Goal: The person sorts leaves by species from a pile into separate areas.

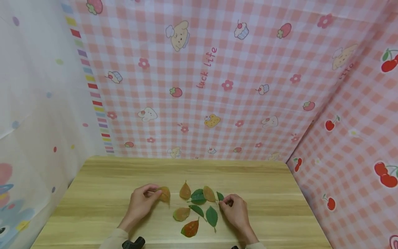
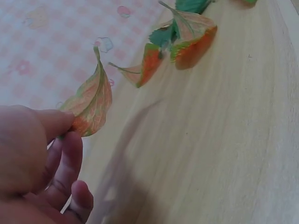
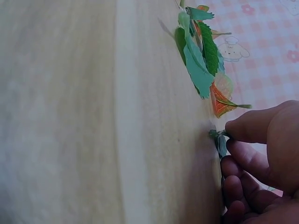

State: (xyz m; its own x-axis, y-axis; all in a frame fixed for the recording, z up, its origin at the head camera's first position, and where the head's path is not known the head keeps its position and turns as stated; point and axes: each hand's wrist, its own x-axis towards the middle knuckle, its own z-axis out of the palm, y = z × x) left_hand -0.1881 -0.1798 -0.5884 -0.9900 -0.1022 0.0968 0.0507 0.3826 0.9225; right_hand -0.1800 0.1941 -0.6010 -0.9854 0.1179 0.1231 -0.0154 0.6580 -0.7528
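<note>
My left hand [image 1: 142, 204] pinches an orange-yellow leaf [image 2: 93, 102] by its edge between thumb and finger, raised over the table with its stem pointing away. At the right, my right hand [image 1: 235, 211] pinches a small green leaf [image 1: 220, 196] by one end, close over the tabletop. Between the hands lie loose leaves: an orange leaf [image 1: 185, 191] at the back, a yellowish leaf [image 1: 209, 193] overlapping a green leaf [image 1: 198, 196], a pale orange leaf [image 1: 181, 214], a red-orange leaf [image 1: 190, 228] in front, and a serrated green leaf [image 1: 212, 217] beside a narrower one [image 1: 196, 210].
The leaves lie on a wood-grain table [image 1: 102, 186]. A pink checked cloth [image 1: 192, 103] hangs behind its far edge, a cherry-print cloth [image 1: 351, 166] to the right, and a white dotted cloth [image 1: 46, 103] to the left.
</note>
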